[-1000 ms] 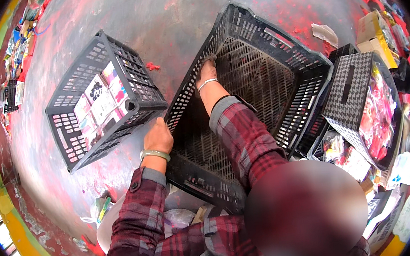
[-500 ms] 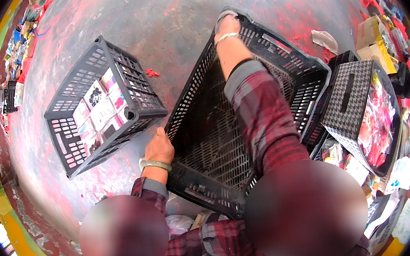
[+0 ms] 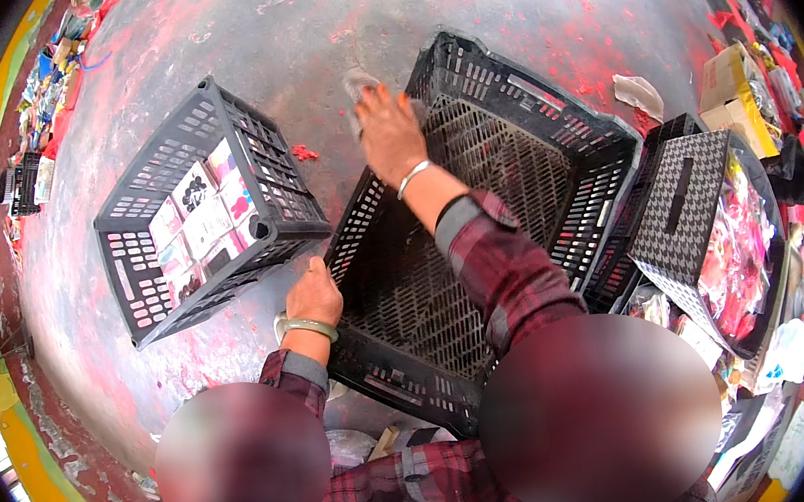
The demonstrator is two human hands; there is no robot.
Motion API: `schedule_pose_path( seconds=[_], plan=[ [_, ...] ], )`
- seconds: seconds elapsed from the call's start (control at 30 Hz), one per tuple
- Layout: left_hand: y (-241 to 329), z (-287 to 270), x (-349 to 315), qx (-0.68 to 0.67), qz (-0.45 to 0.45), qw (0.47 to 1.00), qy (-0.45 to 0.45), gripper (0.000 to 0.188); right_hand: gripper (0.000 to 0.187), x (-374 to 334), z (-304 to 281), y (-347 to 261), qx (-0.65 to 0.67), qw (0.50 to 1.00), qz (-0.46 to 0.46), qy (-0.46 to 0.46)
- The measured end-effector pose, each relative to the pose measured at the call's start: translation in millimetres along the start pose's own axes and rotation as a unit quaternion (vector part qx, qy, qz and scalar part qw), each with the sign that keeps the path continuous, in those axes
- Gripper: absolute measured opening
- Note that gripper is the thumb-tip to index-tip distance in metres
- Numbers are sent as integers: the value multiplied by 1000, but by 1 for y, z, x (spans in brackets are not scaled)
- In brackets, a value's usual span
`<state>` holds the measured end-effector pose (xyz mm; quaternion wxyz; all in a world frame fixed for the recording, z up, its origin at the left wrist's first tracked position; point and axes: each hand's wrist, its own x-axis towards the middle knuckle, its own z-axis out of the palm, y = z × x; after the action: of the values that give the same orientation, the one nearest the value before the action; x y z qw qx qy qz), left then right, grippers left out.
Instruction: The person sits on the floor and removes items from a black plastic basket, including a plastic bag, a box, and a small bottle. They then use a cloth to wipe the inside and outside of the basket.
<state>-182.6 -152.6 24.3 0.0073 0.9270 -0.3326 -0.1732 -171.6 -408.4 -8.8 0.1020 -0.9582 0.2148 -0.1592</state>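
Large crate [image 3: 501, 167], black and slatted, is at the middle of the view, in front of the person, its open side up and its grid bottom showing dark smears; it sits askew, one corner pointing away.

Left hand [image 3: 315, 294] is at the crate's left corner, its fingers curled closed on the rim; the fingertips are hidden; a pale green bangle [image 3: 310, 329] circles that wrist. Right hand [image 3: 392, 139] is above the left rim, partly beyond it, fingers half extended and a little apart, with hold of a grey rag [image 3: 361, 80] that shows past the fingertips; whether the rag touches the rim I cannot tell; a silver bracelet [image 3: 413, 179] is on this wrist. Both sleeves are red plaid with grey cuffs.

Just left of the large crate stands a small crate [image 3: 288, 145], tilted toward the viewer in the bent view, holding flat printed packets [image 3: 193, 224]; red scraps [image 3: 304, 151] lie on the floor [image 3: 319, 24] between the two. On the right, beside the large crate, are a checked box [image 3: 686, 201] and a clear bag [image 3: 731, 260] of red and pink pieces; a carton [image 3: 726, 85] stands farther off, near a pale scrap [image 3: 638, 94].
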Motion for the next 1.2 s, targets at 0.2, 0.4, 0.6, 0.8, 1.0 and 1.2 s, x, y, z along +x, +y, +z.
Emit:
schedule_pose_path(
  seconds=[0.2,0.4,0.6,0.8,1.0,1.2],
  plan=[
    [0,-1,1,-6,-13,1000,-17,14,35,68,-24,90,-172,984,-41,-10],
    [-1,-6,-3,-19,-23,999,-29,12,30,87,-68,144,-124,947,284,87],
    [-4,4,2,-34,-2,999,-11,14,37,108,-46,219,49,950,229,206],
    [-4,2,3,-22,-14,999,-21,16,36,88,-30,130,4,986,165,-15],
    [4,-2,2,-12,-26,999,-22,14,31,94,-40,132,-82,967,242,-7],
    [1,0,1,-8,-39,999,-22,15,30,67,-47,148,-52,930,362,-37]
  ],
)
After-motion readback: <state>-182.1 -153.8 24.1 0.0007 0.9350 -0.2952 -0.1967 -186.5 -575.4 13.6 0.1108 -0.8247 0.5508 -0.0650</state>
